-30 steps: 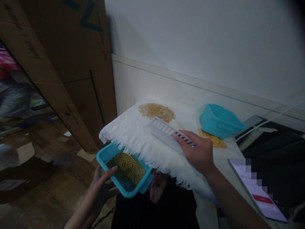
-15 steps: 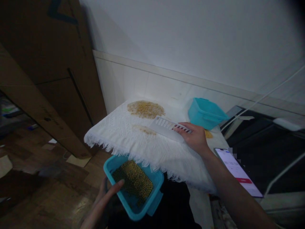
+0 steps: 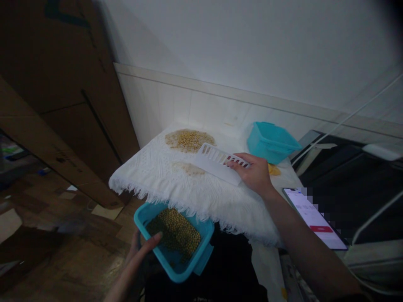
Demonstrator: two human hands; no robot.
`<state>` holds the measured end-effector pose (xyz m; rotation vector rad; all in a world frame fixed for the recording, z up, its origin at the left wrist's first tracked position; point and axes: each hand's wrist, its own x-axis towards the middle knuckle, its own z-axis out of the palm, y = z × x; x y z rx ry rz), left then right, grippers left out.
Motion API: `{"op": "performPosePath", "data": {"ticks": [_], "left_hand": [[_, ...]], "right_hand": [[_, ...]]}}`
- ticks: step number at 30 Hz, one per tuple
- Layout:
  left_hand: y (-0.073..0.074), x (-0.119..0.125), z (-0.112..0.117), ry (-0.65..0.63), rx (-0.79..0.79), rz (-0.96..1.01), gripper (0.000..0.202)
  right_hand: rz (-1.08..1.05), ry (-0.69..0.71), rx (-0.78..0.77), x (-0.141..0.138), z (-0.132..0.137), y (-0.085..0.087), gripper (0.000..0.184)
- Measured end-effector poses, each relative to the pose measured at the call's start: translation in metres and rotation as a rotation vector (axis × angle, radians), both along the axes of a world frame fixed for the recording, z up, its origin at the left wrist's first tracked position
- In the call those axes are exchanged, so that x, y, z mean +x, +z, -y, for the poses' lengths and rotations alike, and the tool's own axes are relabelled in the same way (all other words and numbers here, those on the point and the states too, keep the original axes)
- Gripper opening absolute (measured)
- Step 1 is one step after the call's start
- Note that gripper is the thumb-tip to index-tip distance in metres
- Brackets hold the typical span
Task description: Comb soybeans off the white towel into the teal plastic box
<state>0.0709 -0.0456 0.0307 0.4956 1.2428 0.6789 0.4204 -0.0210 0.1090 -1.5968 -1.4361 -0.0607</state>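
Note:
My left hand (image 3: 145, 247) grips the near-left rim of a blue plastic basket (image 3: 176, 274), thumb over the edge. Inside it lie yellow soybeans (image 3: 182, 228) beside small dark green beans (image 3: 160, 235). The basket sits below the fringed edge of a white cloth (image 3: 157, 172). Closed around the right end of a flat white slotted plastic panel (image 3: 217, 167), my right hand (image 3: 253, 172) holds it over the cloth. Just past the panel's far left corner is a spread pile of soybeans (image 3: 192, 140). A fainter patch of bits lies nearer on the cloth.
A second blue basket (image 3: 272, 142) stands at the right by the wall, with something yellow (image 3: 273, 169) beside it. A lit phone (image 3: 315, 218) lies right of my forearm. Cardboard (image 3: 72, 126) stands on the left. A white cable (image 3: 346, 121) crosses at right.
The panel's left end has tilted up slightly, and more of its slots face me. My left hand keeps its hold on the basket. The whole view has shifted a little.

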Motion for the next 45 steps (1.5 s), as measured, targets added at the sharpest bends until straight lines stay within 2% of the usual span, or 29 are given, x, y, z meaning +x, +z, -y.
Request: {"op": "performPosePath", "data": {"ticks": [4, 14, 19, 30, 40, 45], "left_hand": [[-0.004, 0.0, -0.001, 0.001, 0.008, -0.007, 0.109], [-0.009, -0.001, -0.001, -0.05, 0.027, -0.02, 0.11], [-0.009, 0.0, -0.003, -0.044, 0.008, -0.026, 0.107], [-0.017, 0.0, -0.004, -0.009, 0.013, -0.027, 0.105], [-0.037, -0.003, -0.011, 0.006, 0.063, 0.007, 0.109], [-0.041, -0.005, -0.013, 0.015, 0.045, 0.013, 0.108]], "right_hand": [[0.017, -0.045, -0.016, 0.003, -0.005, -0.002, 0.021], [-0.019, 0.037, -0.048, -0.002, 0.0, -0.003, 0.024], [-0.081, 0.064, -0.047, -0.001, 0.001, -0.003, 0.027], [-0.044, 0.085, -0.028, 0.0, 0.007, -0.002, 0.027], [-0.036, 0.138, -0.057, 0.0, 0.011, 0.001, 0.023], [-0.042, 0.158, -0.076, -0.001, 0.013, 0.004, 0.028]]}}
